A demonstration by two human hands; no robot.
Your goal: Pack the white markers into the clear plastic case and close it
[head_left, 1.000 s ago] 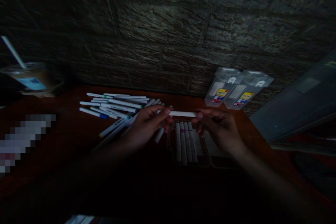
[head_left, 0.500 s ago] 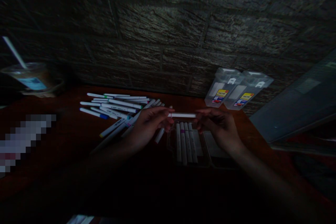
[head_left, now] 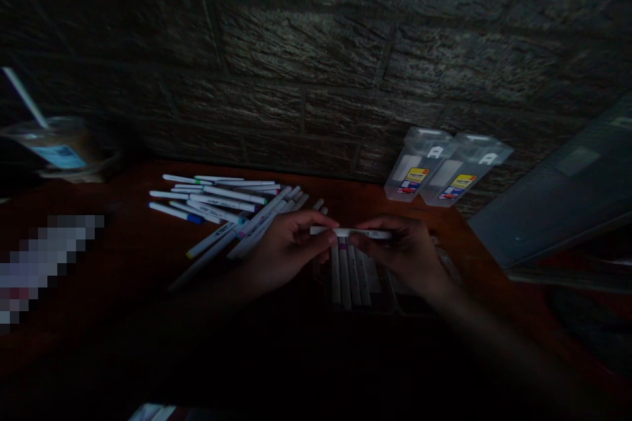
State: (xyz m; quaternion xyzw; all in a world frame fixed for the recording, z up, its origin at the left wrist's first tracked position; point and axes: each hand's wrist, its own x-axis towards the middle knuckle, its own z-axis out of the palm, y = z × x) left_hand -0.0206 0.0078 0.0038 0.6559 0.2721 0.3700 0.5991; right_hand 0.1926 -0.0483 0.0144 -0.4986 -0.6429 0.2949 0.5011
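Observation:
A white marker (head_left: 344, 232) lies level between my two hands. My left hand (head_left: 291, 243) pinches it near its left end with thumb and fingers. My right hand (head_left: 405, 247) grips it towards the right end, the thumb pressed on its front. Just below, several white markers (head_left: 348, 276) stand side by side in an open clear plastic case (head_left: 320, 286), partly hidden by my hands. To the left, a loose pile of white markers (head_left: 230, 194) with coloured ends spreads over the table, its near part covered by my left hand.
Two clear plastic cases (head_left: 412, 164) with yellow labels stand upright against the brick wall (head_left: 306, 46). A cup with a straw (head_left: 62, 145) is at the far left. A grey panel (head_left: 553, 177) rises at the right of the brown wooden table (head_left: 133, 237). The scene is dark.
Both hands have come closer together and slightly lower, with the marker held between them. My right hand's fingers have moved inward along the marker, and print now shows on it.

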